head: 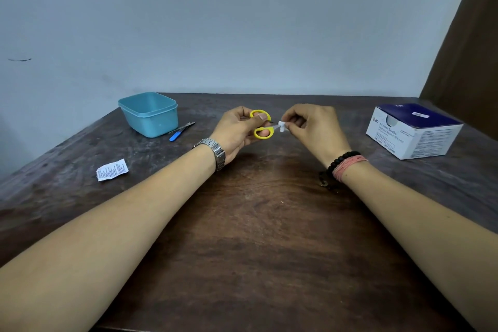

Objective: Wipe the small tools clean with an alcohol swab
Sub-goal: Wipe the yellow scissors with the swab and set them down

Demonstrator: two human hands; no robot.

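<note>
Small scissors with yellow handles [262,132] are held above the middle of the dark wooden table [256,224]. My left hand [237,129] grips the handles, thumb on the upper loop. My right hand [312,127] pinches a white alcohol swab [282,126] folded around the thin blades, which are mostly hidden by the swab. Two more small tools lie on the table beside the tub: a blue-handled one [176,135] and metal tweezers [186,125].
A light blue plastic tub [149,113] stands at the back left. A torn swab wrapper [111,170] lies at the left. The blue-and-white alcohol swab box [415,131] sits at the back right. A wall runs behind the table.
</note>
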